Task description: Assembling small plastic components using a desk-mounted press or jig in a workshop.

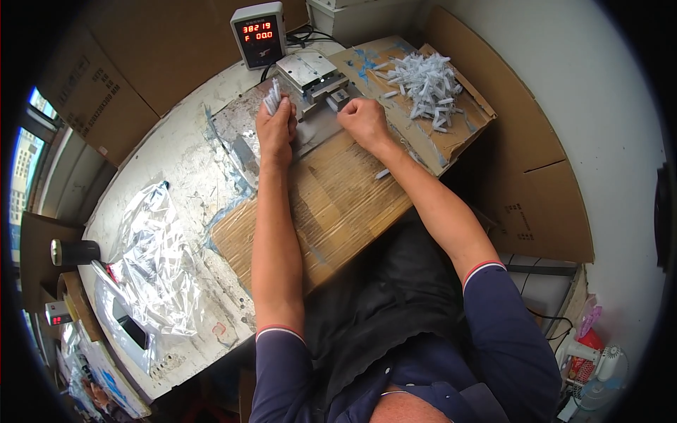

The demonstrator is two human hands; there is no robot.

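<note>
My left hand is closed around a bunch of small translucent plastic tubes, which stick up past the thumb. Just in front of a small metal bench machine, my right hand is closed in a pinch. One pale plastic tube points from its fingers toward the machine's front block. Whether the tube touches the block I cannot tell. A heap of the same kind of tubes lies to the right. One loose tube rests on cardboard below my right wrist.
Cardboard sheeting covers the near worktop. Behind the machine stands a counter box with a lit red display and cables. Clear plastic bags spread over the left of the table, near a dark cup. Cardboard walls border the right side.
</note>
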